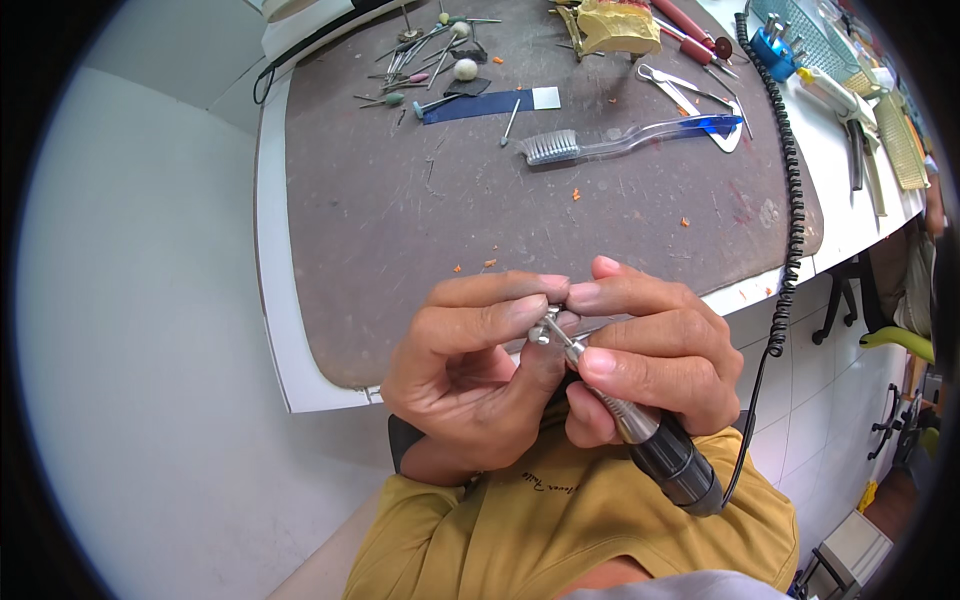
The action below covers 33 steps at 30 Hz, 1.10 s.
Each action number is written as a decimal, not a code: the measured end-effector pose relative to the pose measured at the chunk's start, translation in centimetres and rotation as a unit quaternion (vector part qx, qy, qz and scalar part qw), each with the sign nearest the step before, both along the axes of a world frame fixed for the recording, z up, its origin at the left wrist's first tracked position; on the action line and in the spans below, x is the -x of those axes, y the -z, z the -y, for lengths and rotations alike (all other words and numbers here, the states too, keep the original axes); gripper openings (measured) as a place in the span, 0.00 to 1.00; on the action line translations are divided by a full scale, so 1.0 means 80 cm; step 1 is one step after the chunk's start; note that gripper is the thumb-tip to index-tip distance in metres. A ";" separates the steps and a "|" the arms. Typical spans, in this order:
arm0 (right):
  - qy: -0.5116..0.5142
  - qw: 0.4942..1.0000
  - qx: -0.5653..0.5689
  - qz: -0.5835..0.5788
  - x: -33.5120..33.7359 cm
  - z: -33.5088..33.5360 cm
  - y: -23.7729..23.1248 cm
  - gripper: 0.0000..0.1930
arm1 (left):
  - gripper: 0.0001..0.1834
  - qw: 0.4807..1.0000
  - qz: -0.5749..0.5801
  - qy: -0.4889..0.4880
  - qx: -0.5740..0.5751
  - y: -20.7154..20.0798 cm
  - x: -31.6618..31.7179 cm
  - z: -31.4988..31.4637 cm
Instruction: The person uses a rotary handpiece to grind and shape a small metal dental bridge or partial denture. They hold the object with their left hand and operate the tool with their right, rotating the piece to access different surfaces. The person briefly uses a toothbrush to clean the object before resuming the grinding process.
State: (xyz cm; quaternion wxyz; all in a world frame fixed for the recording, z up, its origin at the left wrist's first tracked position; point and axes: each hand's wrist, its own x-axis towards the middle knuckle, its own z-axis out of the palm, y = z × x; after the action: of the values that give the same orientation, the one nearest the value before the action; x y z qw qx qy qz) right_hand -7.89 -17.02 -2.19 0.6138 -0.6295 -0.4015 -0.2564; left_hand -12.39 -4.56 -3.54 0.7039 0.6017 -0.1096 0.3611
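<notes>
From my end, work looks under way, I'd judge: small metal pc [541, 335] sits ctr of frame, w/ bit [560, 331] of the rotary handpc [668, 458] at or just beside it; contact unclear. Can't tell how much surface is done or left. L hand [480, 370]: fingers curled, pinching the pc. R hand [660, 350]: closed pen-style round handpc, which slants to lower R; both hands' fingertips nearly meet.
</notes>
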 end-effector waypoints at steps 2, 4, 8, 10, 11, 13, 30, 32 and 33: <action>-0.002 1.000 0.004 0.001 0.000 0.002 0.000 0.15 | 0.15 1.000 -0.004 0.003 0.003 -0.001 0.000 0.001; -0.001 1.000 0.006 -0.004 -0.001 0.001 -0.001 0.16 | 0.15 1.000 -0.007 0.005 0.011 0.000 0.000 0.000; 0.005 1.000 0.004 -0.014 0.000 0.001 -0.002 0.15 | 0.15 1.000 -0.010 0.009 0.019 0.000 -0.001 0.002; 0.005 1.000 0.008 -0.007 -0.001 0.003 -0.002 0.15 | 0.15 1.000 -0.014 0.011 0.018 -0.001 0.000 0.002; 0.005 1.000 0.011 -0.001 -0.001 0.004 -0.002 0.15 | 0.15 1.000 -0.018 0.014 0.020 -0.002 0.000 0.002; 0.005 1.000 0.011 0.002 -0.002 0.004 -0.001 0.15 | 0.15 0.999 -0.020 0.015 0.020 -0.002 0.000 0.002; 0.008 1.000 0.004 -0.005 -0.001 0.002 -0.001 0.15 | 0.13 0.999 -0.032 0.011 0.030 -0.006 0.000 0.004; 0.004 1.000 0.004 -0.001 -0.001 0.003 0.000 0.15 | 0.14 0.999 -0.027 0.006 0.022 -0.004 -0.001 0.004; 0.004 1.000 0.005 -0.002 -0.001 0.003 0.000 0.15 | 0.14 1.000 -0.025 0.004 0.019 -0.003 -0.001 0.003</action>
State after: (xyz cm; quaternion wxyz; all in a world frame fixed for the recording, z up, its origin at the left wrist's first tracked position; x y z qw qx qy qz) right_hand -7.81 -17.24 -2.20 0.6103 -0.6348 -0.3992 -0.2553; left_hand -12.34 -4.82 -3.28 0.7188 0.5969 -0.0876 0.3456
